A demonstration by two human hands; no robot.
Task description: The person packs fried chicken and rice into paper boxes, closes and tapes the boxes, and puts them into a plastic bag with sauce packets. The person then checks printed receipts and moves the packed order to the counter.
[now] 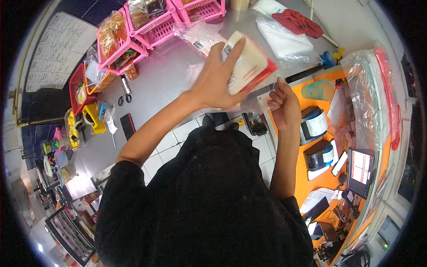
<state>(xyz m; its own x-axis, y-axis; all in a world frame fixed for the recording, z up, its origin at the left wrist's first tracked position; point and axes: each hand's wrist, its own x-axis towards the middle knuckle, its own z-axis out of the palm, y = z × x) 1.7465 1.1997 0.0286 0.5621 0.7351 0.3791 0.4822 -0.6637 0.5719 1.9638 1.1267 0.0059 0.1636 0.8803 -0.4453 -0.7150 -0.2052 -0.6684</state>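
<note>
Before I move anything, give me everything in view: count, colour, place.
Box: 1, white and red, left hand
Clear bag: 1, colourless, between hands
Table: 1, grey, ahead
Pink baskets: at least 3, pink, far left
Red basket: 1, red, left
Scissors: 1, black handles, left
Phone: 1, dark and red, left
Dispenser: 1, yellow, left
Cloth: 1, red, far right
Desk: 1, orange, right
Printers: 2, dark, desk
Cup: 1, green, desk
Sheet: 1, white, upper left
Other clutter: uncountable, mixed, both sides
Left hand: 1, bare, fingers on box
Right hand: 1, bare, fingers at bag
</note>
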